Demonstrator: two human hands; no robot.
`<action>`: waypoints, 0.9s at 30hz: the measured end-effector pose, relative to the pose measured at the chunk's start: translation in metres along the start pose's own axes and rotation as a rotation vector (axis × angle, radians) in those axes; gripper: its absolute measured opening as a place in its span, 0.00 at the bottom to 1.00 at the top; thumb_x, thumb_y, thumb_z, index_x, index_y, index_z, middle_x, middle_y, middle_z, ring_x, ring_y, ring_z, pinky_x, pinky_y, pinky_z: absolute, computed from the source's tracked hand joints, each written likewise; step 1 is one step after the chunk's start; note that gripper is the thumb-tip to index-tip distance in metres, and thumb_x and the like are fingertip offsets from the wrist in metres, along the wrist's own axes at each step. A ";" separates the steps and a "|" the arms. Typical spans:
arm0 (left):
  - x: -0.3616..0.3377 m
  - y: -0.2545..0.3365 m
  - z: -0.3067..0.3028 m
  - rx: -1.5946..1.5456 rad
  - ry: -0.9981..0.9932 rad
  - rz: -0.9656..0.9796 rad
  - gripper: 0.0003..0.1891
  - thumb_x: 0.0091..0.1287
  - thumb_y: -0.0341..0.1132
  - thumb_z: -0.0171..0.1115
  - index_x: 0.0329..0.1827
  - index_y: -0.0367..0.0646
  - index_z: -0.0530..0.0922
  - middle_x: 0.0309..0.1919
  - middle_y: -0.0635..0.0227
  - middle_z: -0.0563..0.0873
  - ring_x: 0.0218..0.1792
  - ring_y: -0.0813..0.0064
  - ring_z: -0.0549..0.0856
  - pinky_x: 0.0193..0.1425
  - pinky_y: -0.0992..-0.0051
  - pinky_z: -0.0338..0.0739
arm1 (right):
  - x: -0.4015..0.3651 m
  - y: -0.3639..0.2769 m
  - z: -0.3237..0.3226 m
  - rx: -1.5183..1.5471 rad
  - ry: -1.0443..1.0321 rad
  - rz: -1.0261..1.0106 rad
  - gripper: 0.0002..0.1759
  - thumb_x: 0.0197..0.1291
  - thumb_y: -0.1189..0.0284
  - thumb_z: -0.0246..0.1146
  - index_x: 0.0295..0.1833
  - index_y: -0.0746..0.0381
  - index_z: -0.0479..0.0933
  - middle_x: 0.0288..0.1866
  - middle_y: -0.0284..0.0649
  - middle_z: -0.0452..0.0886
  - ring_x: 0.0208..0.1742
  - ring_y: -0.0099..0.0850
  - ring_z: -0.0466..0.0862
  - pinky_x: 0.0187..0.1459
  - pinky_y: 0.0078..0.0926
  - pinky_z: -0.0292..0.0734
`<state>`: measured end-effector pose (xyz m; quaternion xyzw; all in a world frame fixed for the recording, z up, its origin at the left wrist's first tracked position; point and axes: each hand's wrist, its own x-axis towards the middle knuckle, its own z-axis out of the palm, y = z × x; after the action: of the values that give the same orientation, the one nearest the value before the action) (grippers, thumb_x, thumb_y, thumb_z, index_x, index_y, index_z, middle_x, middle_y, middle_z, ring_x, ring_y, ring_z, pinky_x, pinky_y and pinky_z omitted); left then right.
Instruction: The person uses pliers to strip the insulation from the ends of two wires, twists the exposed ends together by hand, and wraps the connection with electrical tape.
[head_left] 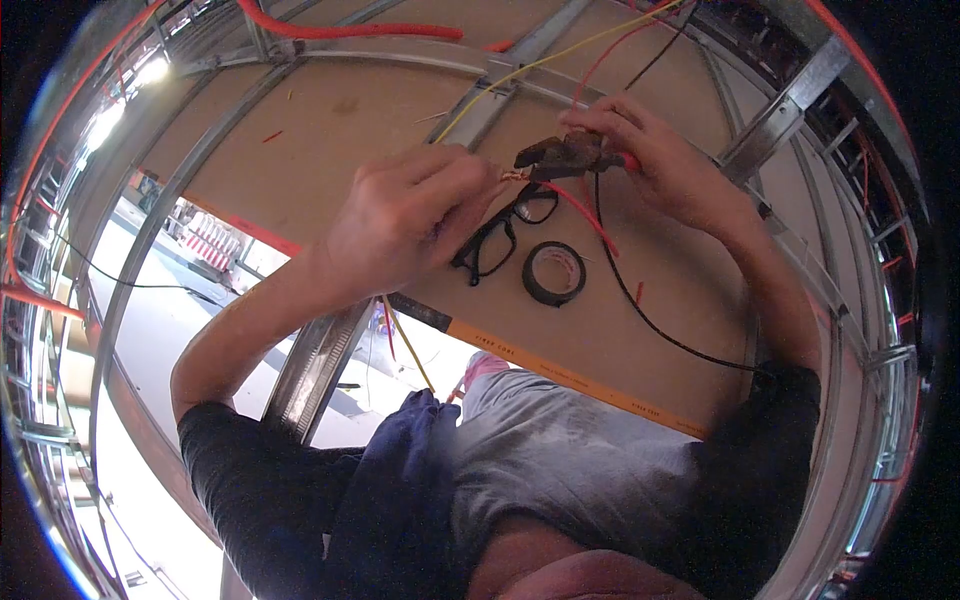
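My right hand [655,160] is closed round a pair of dark pliers [565,155] with a red handle, the jaws pointing left. My left hand [405,215] is pinched on wires, and a bare twisted copper end [513,175] sticks out from its fingertips, right at the plier jaws. A yellow wire [530,65] runs down behind my left hand. A red wire [590,215] and a black cable [650,325] hang below the pliers. Beneath my hands, black-framed glasses [507,235] and a roll of black tape [554,273] lie on the brown board.
Metal framing studs [320,370] surround the brown board [660,260], whose near edge carries an orange printed strip [560,370]. Orange conduit [350,32] crosses the top. Small red scraps [640,292] lie on the board.
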<state>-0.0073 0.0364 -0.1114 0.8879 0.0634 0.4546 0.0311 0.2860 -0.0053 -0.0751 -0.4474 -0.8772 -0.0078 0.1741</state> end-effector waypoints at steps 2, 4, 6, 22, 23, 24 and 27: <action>0.000 0.000 0.000 0.006 -0.005 0.005 0.05 0.61 0.22 0.70 0.38 0.34 0.83 0.25 0.59 0.81 0.24 0.66 0.83 0.25 0.68 0.74 | 0.000 0.000 0.000 -0.027 -0.002 0.011 0.39 0.52 0.93 0.52 0.70 0.51 0.69 0.60 0.44 0.73 0.63 0.43 0.78 0.65 0.37 0.76; -0.002 -0.001 0.001 -0.002 0.013 0.022 0.04 0.61 0.22 0.70 0.38 0.34 0.83 0.24 0.59 0.81 0.23 0.66 0.83 0.24 0.68 0.74 | 0.001 -0.002 -0.001 -0.055 -0.002 0.003 0.40 0.53 0.93 0.51 0.70 0.51 0.69 0.60 0.44 0.73 0.63 0.44 0.78 0.65 0.38 0.76; 0.000 0.001 -0.003 0.001 -0.008 0.014 0.04 0.62 0.22 0.69 0.38 0.34 0.83 0.24 0.59 0.81 0.24 0.66 0.83 0.24 0.68 0.74 | 0.001 -0.002 0.003 -0.085 0.014 -0.003 0.39 0.53 0.93 0.52 0.70 0.52 0.69 0.60 0.44 0.73 0.63 0.44 0.78 0.65 0.38 0.76; -0.005 -0.004 -0.001 0.106 -0.014 0.139 0.09 0.59 0.22 0.71 0.41 0.38 0.83 0.20 0.65 0.75 0.19 0.68 0.77 0.19 0.68 0.67 | -0.011 -0.009 -0.022 0.175 -0.175 0.066 0.27 0.60 0.84 0.59 0.66 0.61 0.72 0.53 0.43 0.77 0.54 0.42 0.80 0.57 0.36 0.76; -0.005 -0.004 -0.001 0.105 -0.015 0.141 0.09 0.59 0.22 0.71 0.41 0.38 0.83 0.20 0.65 0.75 0.19 0.68 0.77 0.19 0.68 0.67 | -0.012 -0.011 -0.029 0.174 -0.174 0.068 0.27 0.60 0.84 0.59 0.66 0.61 0.72 0.53 0.43 0.77 0.54 0.42 0.80 0.57 0.36 0.76; -0.004 -0.003 -0.002 0.121 -0.009 0.149 0.09 0.59 0.21 0.71 0.41 0.37 0.82 0.20 0.66 0.75 0.19 0.68 0.77 0.19 0.68 0.67 | -0.012 -0.013 -0.036 0.138 -0.223 0.125 0.25 0.61 0.83 0.59 0.65 0.61 0.72 0.50 0.43 0.77 0.52 0.42 0.80 0.54 0.37 0.76; -0.004 -0.003 -0.001 0.134 0.001 0.171 0.10 0.58 0.20 0.71 0.41 0.36 0.82 0.20 0.66 0.75 0.19 0.69 0.77 0.18 0.68 0.67 | -0.013 -0.012 -0.047 0.042 -0.313 0.144 0.21 0.62 0.81 0.60 0.62 0.62 0.73 0.45 0.44 0.77 0.47 0.41 0.79 0.49 0.37 0.75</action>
<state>-0.0108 0.0388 -0.1139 0.8901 0.0177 0.4505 -0.0672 0.2975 -0.0309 -0.0338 -0.5012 -0.8592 0.0928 0.0450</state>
